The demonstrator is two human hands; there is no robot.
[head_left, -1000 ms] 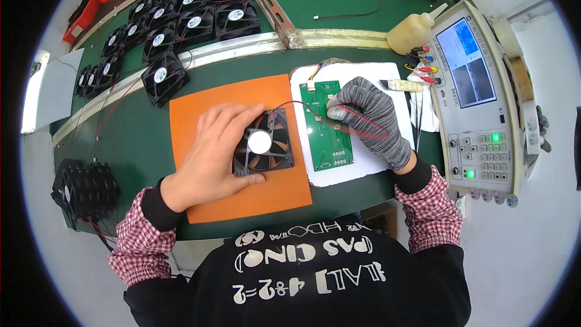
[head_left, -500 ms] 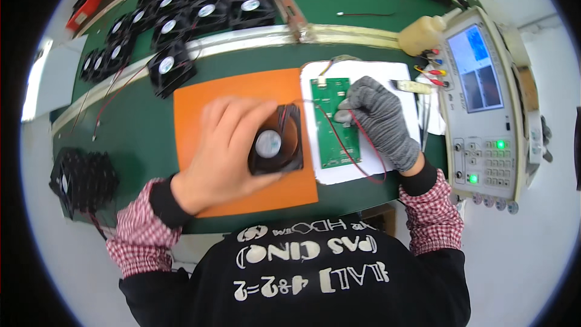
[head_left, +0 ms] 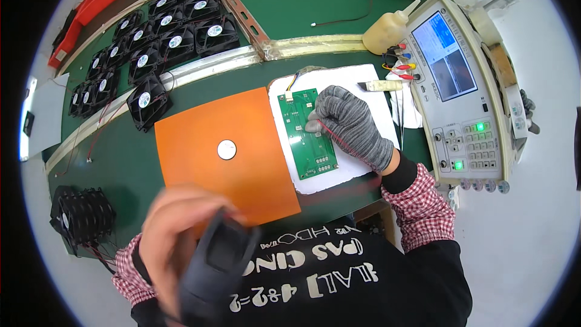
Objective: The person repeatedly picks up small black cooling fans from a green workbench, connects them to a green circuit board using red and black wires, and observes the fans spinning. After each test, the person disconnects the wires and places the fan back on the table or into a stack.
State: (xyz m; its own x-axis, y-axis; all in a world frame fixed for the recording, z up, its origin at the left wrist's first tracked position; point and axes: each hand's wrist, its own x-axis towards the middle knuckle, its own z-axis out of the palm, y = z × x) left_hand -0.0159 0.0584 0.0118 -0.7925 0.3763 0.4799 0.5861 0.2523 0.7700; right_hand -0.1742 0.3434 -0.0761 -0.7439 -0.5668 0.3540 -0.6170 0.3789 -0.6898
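Observation:
My bare left hand (head_left: 181, 218) grips a black cooling fan (head_left: 224, 254), raised and tilted in front of my chest; both are smeared by motion. In a grey knit glove, my right hand (head_left: 348, 121) is closed in a pinch over the right side of a green circuit board (head_left: 305, 151). A thin red wire (head_left: 333, 133) runs from its fingertips along the glove; the wire's end is hidden in the pinch. The board lies on a white pad (head_left: 369, 109). On the orange mat (head_left: 193, 121) beside it rests a small white disc (head_left: 227, 149).
Rows of black fans (head_left: 175, 41) fill the far left, behind a metal rail (head_left: 242, 12). A fan stack (head_left: 82, 215) stands at left. To the right are a test instrument (head_left: 460, 85) with a lit screen, a plastic squeeze bottle (head_left: 387, 31) and a brush (head_left: 381, 86).
My left hand has lifted the fan off the orange mat toward my chest, uncovering the white disc. My right hand stays pinched over the board. The whole view has shifted slightly.

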